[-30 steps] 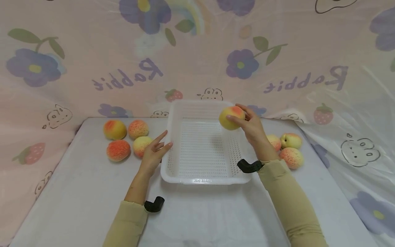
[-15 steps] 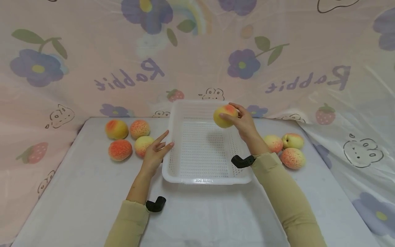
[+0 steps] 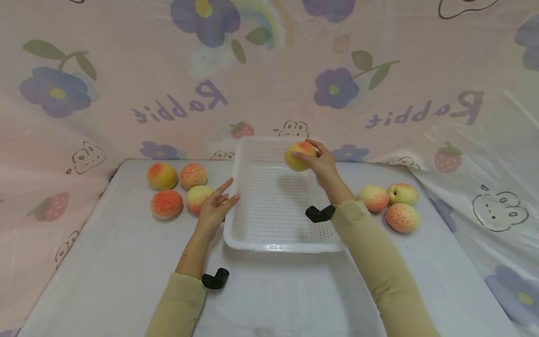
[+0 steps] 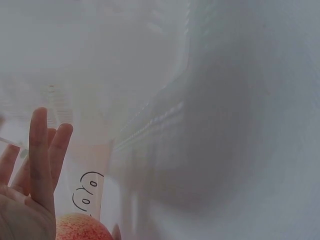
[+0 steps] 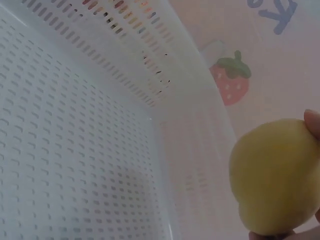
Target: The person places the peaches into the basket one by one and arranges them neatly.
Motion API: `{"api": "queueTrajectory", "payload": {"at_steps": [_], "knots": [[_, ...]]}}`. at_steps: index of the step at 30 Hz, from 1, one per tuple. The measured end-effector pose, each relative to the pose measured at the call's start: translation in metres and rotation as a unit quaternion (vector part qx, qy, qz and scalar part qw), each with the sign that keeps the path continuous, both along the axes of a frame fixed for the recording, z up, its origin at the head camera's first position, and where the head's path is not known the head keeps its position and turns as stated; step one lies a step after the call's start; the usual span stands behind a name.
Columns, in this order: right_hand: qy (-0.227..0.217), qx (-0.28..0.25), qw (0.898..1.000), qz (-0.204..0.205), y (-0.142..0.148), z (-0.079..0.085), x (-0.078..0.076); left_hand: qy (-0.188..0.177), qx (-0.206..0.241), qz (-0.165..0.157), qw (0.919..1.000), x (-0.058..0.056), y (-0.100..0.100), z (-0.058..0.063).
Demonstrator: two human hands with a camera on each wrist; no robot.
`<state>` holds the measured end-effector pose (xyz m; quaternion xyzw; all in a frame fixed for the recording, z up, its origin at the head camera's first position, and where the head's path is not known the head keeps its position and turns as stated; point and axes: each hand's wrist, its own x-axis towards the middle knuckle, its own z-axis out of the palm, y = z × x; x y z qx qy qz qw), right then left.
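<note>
My right hand [image 3: 325, 167] holds a yellow peach with a red blush [image 3: 300, 156] above the far part of a white perforated plastic basket [image 3: 284, 247]. Fingers and thumb grip the fruit from its right side. In the right wrist view the peach [image 5: 275, 177] shows its plain yellow side, with the basket floor [image 5: 75, 150] to its left. At the basket's left side is my left hand [image 3: 210, 213], thumb and fingertips right at the rim. The left wrist view shows this hand's fingers [image 4: 40, 145] nearly straight, with a reddish peach [image 4: 82, 227] beside them.
Left of the basket lie several peaches, among them a red one [image 3: 166, 204] and a yellow one [image 3: 162, 176]. To the right sit three more, one speckled peach [image 3: 403, 218] nearest. A printed curtain [image 3: 269, 70] hangs behind the white-covered table [image 3: 105, 262].
My right hand has carried the yellow peach leftward, from the basket's far right corner to further over its inside. The left hand keeps its place at the rim.
</note>
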<state>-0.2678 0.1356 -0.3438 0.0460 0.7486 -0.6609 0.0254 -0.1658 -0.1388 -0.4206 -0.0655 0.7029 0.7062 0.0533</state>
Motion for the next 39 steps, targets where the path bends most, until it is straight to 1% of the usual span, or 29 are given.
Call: {"api": "queueTrajectory", "payload": {"at_steps": [5,10,18,24,30,39], "knots": [[-0.004,-0.009,1.0,-0.005,-0.005,-0.007,-0.007,-0.005,-0.005,0.001,1.0,0.0,0.001,0.001],[-0.004,-0.004,1.0,-0.01,-0.009,-0.015,-0.014,-0.006,-0.008,0.001,1.0,0.0,0.001,0.001],[-0.019,-0.006,0.999,-0.027,-0.015,-0.021,-0.018,-0.003,-0.007,0.009,0.9999,-0.001,0.003,0.0],[-0.042,0.002,0.999,-0.023,-0.018,-0.029,-0.023,-0.003,-0.007,0.01,0.9999,0.001,0.002,0.001],[-0.046,0.01,0.999,-0.018,-0.024,-0.033,-0.026,-0.005,-0.007,0.007,0.9999,0.001,0.003,0.002],[-0.05,0.018,0.998,-0.031,-0.036,-0.044,-0.032,-0.011,-0.002,0.005,0.9999,0.001,0.003,0.001]]}}
